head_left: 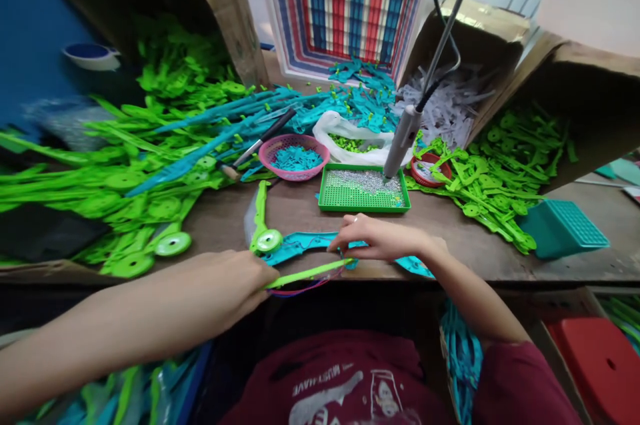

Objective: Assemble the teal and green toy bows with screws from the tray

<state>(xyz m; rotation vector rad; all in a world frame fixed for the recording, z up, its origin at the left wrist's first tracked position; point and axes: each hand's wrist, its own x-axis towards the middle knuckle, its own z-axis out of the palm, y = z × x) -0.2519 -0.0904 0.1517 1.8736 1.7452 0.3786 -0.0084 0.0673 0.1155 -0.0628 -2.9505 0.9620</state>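
My left hand [245, 273] is closed round one end of a long bright-green plastic strip [306, 276] near the table's front edge. Thin red and blue wires [313, 289] hang along the strip. Behind it lies a curved turquoise plastic piece [295, 246], partly covered by my hands. My right hand [369, 236] bends over this piece and the strip's far end, with its fingertips drawn together; what they pinch is too small to make out. A green plastic part with a round disc [261, 220] lies just beyond my left hand, touching or overlapping the turquoise piece.
A green tray [365, 208] of small metal pieces stands ahead, with a hanging electric screwdriver [403, 142] above it. Nearby are a pink basket [295, 175], a red basket [440, 180] and a hammer [263, 138]. Piles of green parts [120, 178] flank both sides. A teal box [563, 228] stands right.
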